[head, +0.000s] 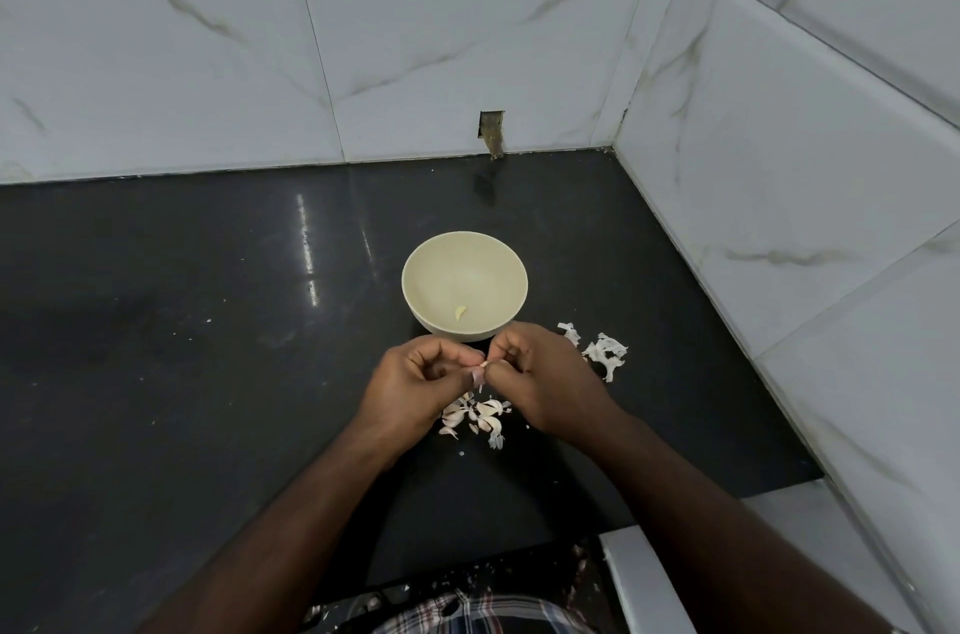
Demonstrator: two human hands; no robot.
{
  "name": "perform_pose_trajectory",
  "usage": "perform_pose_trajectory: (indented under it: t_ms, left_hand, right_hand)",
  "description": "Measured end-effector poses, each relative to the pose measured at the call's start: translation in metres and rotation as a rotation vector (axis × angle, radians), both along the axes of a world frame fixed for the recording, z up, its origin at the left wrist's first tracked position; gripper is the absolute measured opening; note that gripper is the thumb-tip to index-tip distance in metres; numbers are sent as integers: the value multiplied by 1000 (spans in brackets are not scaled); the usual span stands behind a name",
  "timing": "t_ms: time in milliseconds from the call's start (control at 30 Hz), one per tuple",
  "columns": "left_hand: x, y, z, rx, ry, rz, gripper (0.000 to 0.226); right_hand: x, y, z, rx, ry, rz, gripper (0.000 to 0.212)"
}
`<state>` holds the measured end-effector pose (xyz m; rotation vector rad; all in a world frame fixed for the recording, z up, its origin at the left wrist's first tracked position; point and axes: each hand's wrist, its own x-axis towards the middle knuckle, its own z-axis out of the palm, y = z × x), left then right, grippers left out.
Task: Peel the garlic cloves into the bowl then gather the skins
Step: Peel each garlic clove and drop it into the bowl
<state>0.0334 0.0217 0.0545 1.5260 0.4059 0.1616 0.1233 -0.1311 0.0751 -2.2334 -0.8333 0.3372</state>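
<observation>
A pale cream bowl [423,272] stands on the black counter with one peeled garlic clove [460,312] inside it. Just in front of the bowl, my left hand [415,384] and my right hand [540,373] meet and both pinch a small garlic clove [479,373] with pinkish skin still on it. Below my hands lies a heap of unpeeled cloves and skins [475,418]. A second scatter of white garlic skins [602,350] lies to the right of my right hand.
The black counter [208,347] ends at white marble-look tiled walls [779,192] behind and on the right. A small hole in the tile [492,132] sits behind the bowl. Tiny skin flecks dot the counter. A white ledge [644,581] borders the near right.
</observation>
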Motion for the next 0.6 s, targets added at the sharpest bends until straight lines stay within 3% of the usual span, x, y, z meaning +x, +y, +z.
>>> perform_pose_trajectory:
  t_ms: [400,600]
  left_hand:
    - [-1,-7,2,-323,-51,83,11]
    - [0,-4,4,-391,-55,134,10]
  right_hand:
    - [3,-7,-7,-8,22,-36,12]
    - [14,-18,-4,-78,32,-165,9]
